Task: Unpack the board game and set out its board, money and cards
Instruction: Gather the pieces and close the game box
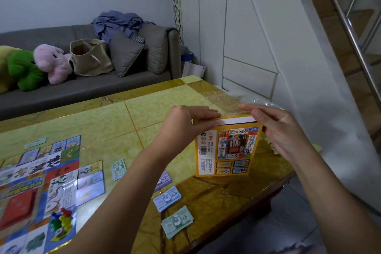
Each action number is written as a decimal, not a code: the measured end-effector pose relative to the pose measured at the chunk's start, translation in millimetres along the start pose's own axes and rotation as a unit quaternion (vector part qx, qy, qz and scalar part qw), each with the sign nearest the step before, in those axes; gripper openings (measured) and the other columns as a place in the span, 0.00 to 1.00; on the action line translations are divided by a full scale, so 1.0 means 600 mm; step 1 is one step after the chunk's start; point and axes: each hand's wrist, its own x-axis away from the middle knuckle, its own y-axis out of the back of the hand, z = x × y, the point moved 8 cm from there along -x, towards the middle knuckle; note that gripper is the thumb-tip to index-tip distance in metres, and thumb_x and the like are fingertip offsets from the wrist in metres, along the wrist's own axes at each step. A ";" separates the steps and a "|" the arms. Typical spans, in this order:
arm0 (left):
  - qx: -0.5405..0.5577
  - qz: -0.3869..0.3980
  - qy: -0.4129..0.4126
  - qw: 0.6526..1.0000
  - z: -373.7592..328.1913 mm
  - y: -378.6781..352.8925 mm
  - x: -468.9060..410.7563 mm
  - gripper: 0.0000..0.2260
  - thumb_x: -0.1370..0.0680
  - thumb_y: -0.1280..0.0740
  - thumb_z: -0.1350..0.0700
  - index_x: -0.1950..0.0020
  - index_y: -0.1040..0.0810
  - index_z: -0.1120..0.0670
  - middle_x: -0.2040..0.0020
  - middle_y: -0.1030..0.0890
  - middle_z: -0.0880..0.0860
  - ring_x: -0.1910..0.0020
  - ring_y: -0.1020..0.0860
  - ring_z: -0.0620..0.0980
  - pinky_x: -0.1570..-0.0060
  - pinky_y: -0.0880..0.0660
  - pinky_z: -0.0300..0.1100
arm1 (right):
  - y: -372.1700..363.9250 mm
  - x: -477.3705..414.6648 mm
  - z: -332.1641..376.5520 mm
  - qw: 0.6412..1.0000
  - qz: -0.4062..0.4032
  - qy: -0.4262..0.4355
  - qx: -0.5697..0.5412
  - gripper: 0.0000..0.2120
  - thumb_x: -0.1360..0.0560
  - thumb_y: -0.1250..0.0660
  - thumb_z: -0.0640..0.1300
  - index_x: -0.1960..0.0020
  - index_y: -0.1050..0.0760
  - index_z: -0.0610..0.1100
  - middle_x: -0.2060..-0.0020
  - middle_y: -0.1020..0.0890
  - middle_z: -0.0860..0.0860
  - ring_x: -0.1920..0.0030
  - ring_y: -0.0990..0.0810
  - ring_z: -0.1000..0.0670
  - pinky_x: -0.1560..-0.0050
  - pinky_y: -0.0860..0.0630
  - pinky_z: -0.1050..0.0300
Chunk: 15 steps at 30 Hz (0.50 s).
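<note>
Left hand [191, 121] pinching top flap of game box [228, 150] between straight fingers and thumb; right hand [282, 130] gripping top right corner. Box standing upright at right end of table [156, 105], board [41, 181] and money stacks [168, 198] lying leftward. Thin card, likely light, easily crushing; gripping stiff side edges seeming safest.

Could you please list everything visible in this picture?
game box: one, yellow, upright on table, right
game board: one, multicoloured, on table, left
money stacks: four, green, purple, blue, between board and box
pawns: one bag, mixed colours, on board
table: one, yellow tiled
sofa: one, grey, behind table
plush toys: two at least, green and pink, on sofa
tote bag: one, beige, on sofa
left hand: pinches box's top edge
right hand: holds box's top corner
</note>
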 end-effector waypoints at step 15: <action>-0.143 -0.014 -0.083 0.986 -0.025 -0.009 0.009 0.12 0.23 0.32 0.56 0.39 0.19 0.52 0.40 0.19 0.48 0.41 0.25 0.38 0.46 0.33 0.21 | 0.019 0.001 0.027 0.994 0.016 0.047 0.099 0.08 0.31 0.30 0.41 0.53 0.16 0.47 0.49 0.16 0.52 0.43 0.20 0.56 0.50 0.24 0.66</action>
